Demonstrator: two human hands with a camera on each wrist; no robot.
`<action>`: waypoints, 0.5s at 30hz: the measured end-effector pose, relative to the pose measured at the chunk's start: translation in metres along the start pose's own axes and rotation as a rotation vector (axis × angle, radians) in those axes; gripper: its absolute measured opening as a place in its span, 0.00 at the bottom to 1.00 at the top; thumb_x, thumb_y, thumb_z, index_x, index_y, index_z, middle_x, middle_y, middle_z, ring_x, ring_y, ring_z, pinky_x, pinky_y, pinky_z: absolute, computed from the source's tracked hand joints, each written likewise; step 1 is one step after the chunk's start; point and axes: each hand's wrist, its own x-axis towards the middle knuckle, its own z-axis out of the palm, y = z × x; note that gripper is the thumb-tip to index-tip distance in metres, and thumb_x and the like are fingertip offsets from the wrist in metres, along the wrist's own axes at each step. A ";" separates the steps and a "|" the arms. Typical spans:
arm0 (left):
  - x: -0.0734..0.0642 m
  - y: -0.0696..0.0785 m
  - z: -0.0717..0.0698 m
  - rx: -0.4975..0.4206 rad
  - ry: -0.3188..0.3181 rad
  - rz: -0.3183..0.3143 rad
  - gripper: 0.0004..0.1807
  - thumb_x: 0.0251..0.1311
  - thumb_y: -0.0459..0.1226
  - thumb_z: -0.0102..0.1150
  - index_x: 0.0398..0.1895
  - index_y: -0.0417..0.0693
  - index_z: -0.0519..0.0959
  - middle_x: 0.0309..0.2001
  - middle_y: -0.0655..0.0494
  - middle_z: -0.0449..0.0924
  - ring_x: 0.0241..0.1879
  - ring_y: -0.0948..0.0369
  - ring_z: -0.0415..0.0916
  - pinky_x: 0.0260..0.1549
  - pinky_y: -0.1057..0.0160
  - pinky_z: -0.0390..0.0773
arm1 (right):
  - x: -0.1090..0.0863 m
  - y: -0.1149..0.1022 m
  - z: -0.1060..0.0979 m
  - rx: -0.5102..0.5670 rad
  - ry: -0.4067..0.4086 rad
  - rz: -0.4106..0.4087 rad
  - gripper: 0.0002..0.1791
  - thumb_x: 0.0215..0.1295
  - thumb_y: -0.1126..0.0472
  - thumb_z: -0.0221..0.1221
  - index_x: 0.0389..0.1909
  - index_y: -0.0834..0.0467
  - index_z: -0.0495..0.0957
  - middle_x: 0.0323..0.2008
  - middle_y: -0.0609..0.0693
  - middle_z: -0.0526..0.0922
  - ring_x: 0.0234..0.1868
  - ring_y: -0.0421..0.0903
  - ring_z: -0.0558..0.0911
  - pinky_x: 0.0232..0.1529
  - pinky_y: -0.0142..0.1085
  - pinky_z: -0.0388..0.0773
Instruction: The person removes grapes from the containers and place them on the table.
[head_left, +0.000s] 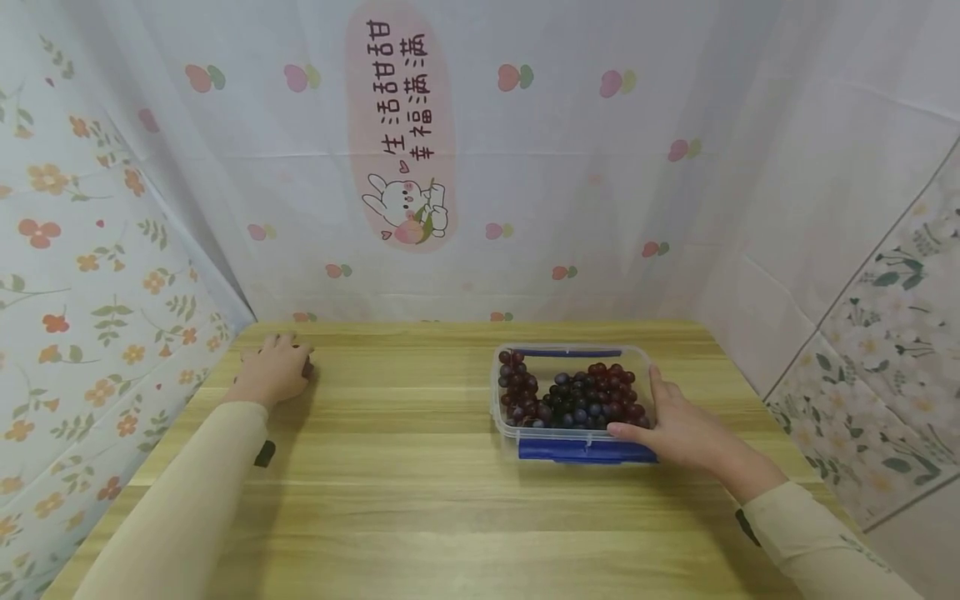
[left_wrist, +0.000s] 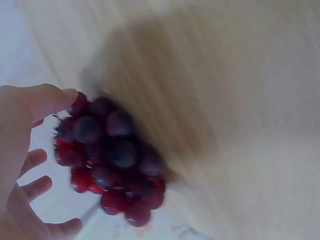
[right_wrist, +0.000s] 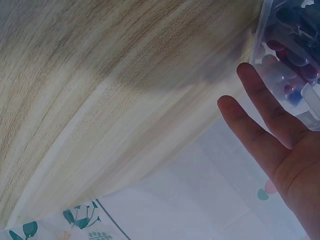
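Observation:
At the table's left side, my left hand (head_left: pixel 273 371) reaches over a bunch of dark red and purple grapes (left_wrist: pixel 115 150). Its thumb tip touches a grape at the bunch's edge, while the other fingers are spread and stand off from the fruit. In the head view the hand hides most of this bunch. My right hand (head_left: pixel 690 429) rests at the right end of a clear plastic container (head_left: pixel 547 367), thumb over the front rim and fingers straight along the side. Inside the container lie red grapes (head_left: pixel 519 390) and black grapes (head_left: pixel 577 400).
The wooden table (head_left: pixel 390 500) carries the container right of centre. A blue clip (head_left: pixel 577 451) hangs down along the container's front. Printed white curtain (head_left: pixel 487 192) rises behind the table, and flowered cloth (head_left: pixel 97 275) hangs along the left side.

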 end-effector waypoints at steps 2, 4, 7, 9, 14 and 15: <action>0.002 0.005 -0.006 -0.013 -0.007 0.010 0.28 0.72 0.37 0.58 0.73 0.38 0.73 0.77 0.24 0.59 0.76 0.23 0.53 0.60 0.13 0.64 | 0.000 0.000 0.000 -0.003 0.000 -0.001 0.77 0.64 0.17 0.53 0.83 0.72 0.26 0.78 0.83 0.52 0.68 0.81 0.73 0.55 0.69 0.80; 0.005 0.011 -0.013 -0.015 -0.002 0.028 0.27 0.71 0.36 0.56 0.72 0.38 0.75 0.77 0.25 0.59 0.76 0.24 0.52 0.59 0.13 0.64 | 0.000 0.000 0.000 -0.005 -0.002 -0.002 0.77 0.64 0.17 0.53 0.83 0.72 0.26 0.78 0.83 0.52 0.67 0.80 0.73 0.54 0.68 0.81; 0.012 0.023 -0.022 0.010 0.026 0.077 0.25 0.71 0.36 0.59 0.69 0.39 0.76 0.76 0.27 0.64 0.76 0.27 0.56 0.59 0.17 0.68 | 0.000 0.000 0.000 -0.006 -0.001 -0.003 0.77 0.64 0.17 0.54 0.83 0.71 0.26 0.78 0.82 0.52 0.67 0.80 0.74 0.54 0.68 0.81; 0.017 0.034 -0.029 0.022 0.049 0.111 0.25 0.70 0.37 0.63 0.68 0.40 0.77 0.74 0.30 0.67 0.75 0.29 0.60 0.60 0.18 0.69 | 0.000 0.000 0.000 -0.007 0.001 -0.003 0.77 0.63 0.17 0.54 0.83 0.72 0.26 0.78 0.82 0.53 0.67 0.80 0.74 0.53 0.68 0.81; 0.030 0.070 -0.047 0.028 0.092 0.175 0.25 0.68 0.40 0.69 0.67 0.44 0.78 0.73 0.35 0.71 0.76 0.32 0.63 0.66 0.18 0.63 | -0.001 -0.001 0.000 -0.008 0.003 0.001 0.77 0.64 0.17 0.53 0.83 0.72 0.26 0.78 0.82 0.53 0.67 0.80 0.74 0.54 0.68 0.81; 0.032 0.077 -0.050 0.030 0.097 0.186 0.25 0.68 0.40 0.69 0.67 0.44 0.78 0.74 0.36 0.70 0.76 0.33 0.63 0.67 0.18 0.62 | -0.001 -0.001 -0.001 -0.008 0.001 0.003 0.77 0.64 0.17 0.53 0.83 0.71 0.26 0.78 0.82 0.52 0.68 0.80 0.73 0.54 0.68 0.81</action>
